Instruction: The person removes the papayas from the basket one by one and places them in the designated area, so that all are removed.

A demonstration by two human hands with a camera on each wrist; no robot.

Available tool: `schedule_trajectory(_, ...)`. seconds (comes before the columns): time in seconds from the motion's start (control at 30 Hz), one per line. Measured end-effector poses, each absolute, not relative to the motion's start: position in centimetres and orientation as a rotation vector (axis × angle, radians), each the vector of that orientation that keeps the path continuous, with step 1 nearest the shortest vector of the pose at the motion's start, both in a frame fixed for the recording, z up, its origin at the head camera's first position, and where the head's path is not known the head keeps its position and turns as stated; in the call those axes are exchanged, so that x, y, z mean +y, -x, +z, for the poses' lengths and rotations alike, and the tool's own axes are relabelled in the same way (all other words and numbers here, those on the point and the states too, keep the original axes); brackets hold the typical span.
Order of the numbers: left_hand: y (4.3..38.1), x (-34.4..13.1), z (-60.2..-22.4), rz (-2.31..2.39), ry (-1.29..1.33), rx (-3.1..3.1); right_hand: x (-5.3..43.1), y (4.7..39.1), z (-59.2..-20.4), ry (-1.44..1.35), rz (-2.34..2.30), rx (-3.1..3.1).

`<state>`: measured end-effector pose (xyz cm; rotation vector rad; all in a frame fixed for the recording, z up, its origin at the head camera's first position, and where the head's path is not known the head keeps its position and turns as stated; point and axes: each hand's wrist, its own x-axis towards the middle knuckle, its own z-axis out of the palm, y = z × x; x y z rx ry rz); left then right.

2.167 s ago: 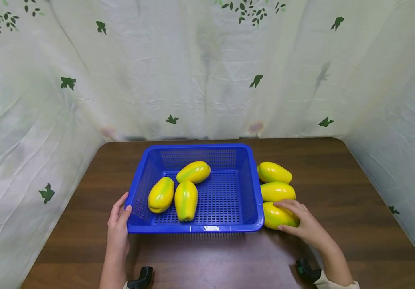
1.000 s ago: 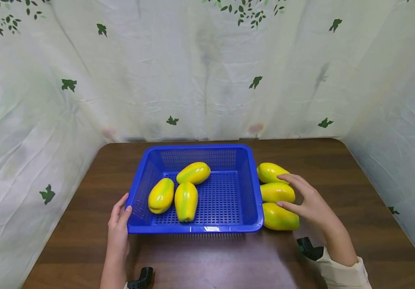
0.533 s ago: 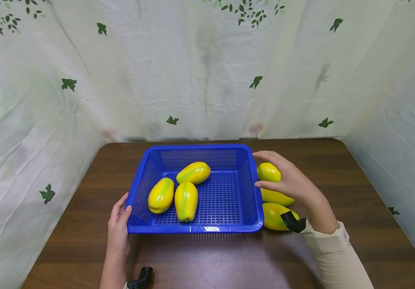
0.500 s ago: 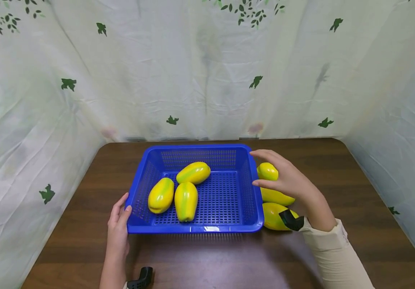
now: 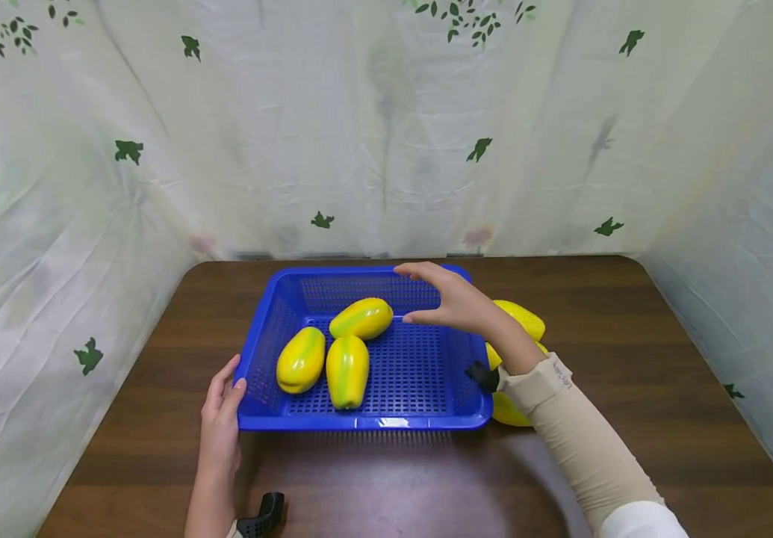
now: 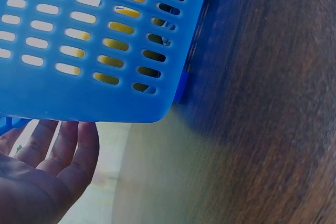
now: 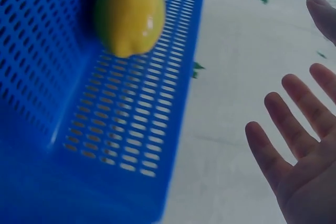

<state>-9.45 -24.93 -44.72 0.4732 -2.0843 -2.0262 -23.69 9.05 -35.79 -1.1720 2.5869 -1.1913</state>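
Note:
A blue plastic basket (image 5: 420, 424) with slotted walls holds three yellow papayas (image 5: 347, 372) streaked with green, grouped in its left half. At the basket's left side, my left hand (image 5: 219, 411) holds the rim, thumb at the edge and fingers along the outside. Those fingers reach the slotted wall in the left wrist view; the thumb is not clear there. Above the basket's back right part, my right hand (image 5: 449, 299) hovers with nothing in it, thumb and fingers spread apart. More papayas (image 5: 522, 317) lie beside the basket's right wall, partly hidden by my right arm.
The brown wooden table (image 5: 359, 486) carries the basket and the fruit. A pale cloth (image 5: 386, 149) with green leaf prints hangs behind and at both sides. Black wrist mounts (image 5: 265, 515) stick out at both forearms.
My right hand has gone from the papayas on the right, back past them, then left over the basket, carrying none. My left hand and the basket have stayed put.

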Motion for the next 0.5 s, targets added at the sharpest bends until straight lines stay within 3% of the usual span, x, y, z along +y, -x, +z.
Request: schedule_trajectory(0.5,9.5,-25.1,-44.8,-2.018,-0.455,-2.1,3.9,27.0,-39.9,1.055,-1.137,2.446)
